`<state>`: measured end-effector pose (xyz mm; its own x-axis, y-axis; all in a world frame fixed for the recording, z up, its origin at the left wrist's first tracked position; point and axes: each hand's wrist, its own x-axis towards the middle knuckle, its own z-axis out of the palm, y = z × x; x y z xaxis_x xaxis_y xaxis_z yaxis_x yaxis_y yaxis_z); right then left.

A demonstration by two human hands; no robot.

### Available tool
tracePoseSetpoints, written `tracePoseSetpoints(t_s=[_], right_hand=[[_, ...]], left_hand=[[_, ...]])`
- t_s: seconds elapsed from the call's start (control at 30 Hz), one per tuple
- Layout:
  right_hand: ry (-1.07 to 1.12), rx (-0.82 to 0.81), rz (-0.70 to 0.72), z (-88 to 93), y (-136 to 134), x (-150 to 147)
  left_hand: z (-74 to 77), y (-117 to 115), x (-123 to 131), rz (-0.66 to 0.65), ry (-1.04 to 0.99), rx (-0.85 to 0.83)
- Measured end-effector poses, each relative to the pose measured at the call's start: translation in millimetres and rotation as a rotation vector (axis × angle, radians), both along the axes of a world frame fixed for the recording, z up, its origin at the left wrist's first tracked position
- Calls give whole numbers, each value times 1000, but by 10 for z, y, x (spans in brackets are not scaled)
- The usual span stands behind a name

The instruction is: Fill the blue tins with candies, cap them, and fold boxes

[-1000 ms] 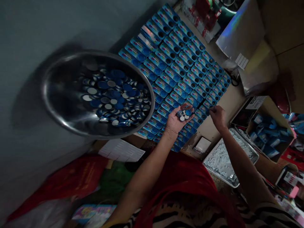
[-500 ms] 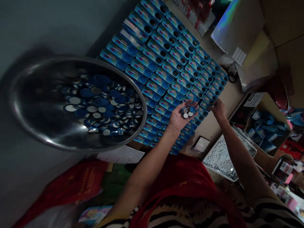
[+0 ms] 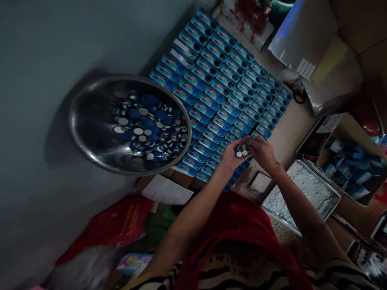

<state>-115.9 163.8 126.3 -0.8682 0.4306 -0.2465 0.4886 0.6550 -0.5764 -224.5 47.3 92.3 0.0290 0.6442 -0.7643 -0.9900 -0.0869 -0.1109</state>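
Note:
My left hand [image 3: 231, 157] is palm up and cupped, holding several small round discs [image 3: 242, 153] with white and dark faces. My right hand [image 3: 263, 152] is over its fingertips, thumb and fingers pinched together at the discs. Whatever is between those right fingers is too small to make out. Beneath and beyond both hands lie rows of flat blue packs [image 3: 215, 95] with printed fronts. Nearer rows show a blue disc at one end of each pack; many farther ones show a dark round spot there. To the left, a steel bowl [image 3: 79, 141] holds many blue and white discs.
On the right are a metal tray [image 3: 334, 201] of small pale pieces and a cardboard box [image 3: 373, 183] of blue packets. A small white-topped square item [image 3: 260, 183] lies near my right forearm. Paper sheets [image 3: 166, 191] are below the bowl; a wall [image 3: 45, 48] rises at left.
My right hand has moved left from the edge of the pack rows to the discs in my left palm. My left hand stays cupped. The view has shifted, showing the bowl farther right.

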Motion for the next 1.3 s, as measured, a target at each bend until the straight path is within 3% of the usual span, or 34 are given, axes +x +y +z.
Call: tracePoseSetpoints(t_s=[0.07, 0.13, 0.23, 0.43, 0.6, 0.7, 0.8, 0.9, 1.0, 1.17, 1.23, 1.3], right_hand=[[24, -66, -130, -72, -43, 147], [20, -93, -348, -147, 22, 276], [-25, 7, -537, -243, 239, 345], [-359, 159, -414, -315, 636, 86], [-601, 205, -364, -206, 795, -93], [-566, 243, -304, -75, 649, -113], [-330, 206, -277, 40, 307, -59], [-2, 20, -123, 72, -43, 29], [83, -183, 26, 15, -232, 110], [-64, -338, -27, -65, -315, 318], [-80, -339, -79, -60, -327, 410], [-105, -314, -222, -55, -296, 458]], left_hand=[[-2, -57, 73, -14, -20, -8], [15, -125, 93, -9, -18, -9], [52, -213, 4, 25, 14, -6], [88, -212, -318, 32, 72, 109], [58, -114, -317, 24, 69, 210], [57, -88, -235, 48, 58, 189], [57, -98, -178, 64, 47, 145], [30, -116, -135, 59, 54, 115], [-42, -138, -41, -16, 60, 96], [-195, -300, 222, -186, 36, -40], [-204, -382, 293, -184, 19, -67], [-163, -429, 306, -153, 8, -62]])
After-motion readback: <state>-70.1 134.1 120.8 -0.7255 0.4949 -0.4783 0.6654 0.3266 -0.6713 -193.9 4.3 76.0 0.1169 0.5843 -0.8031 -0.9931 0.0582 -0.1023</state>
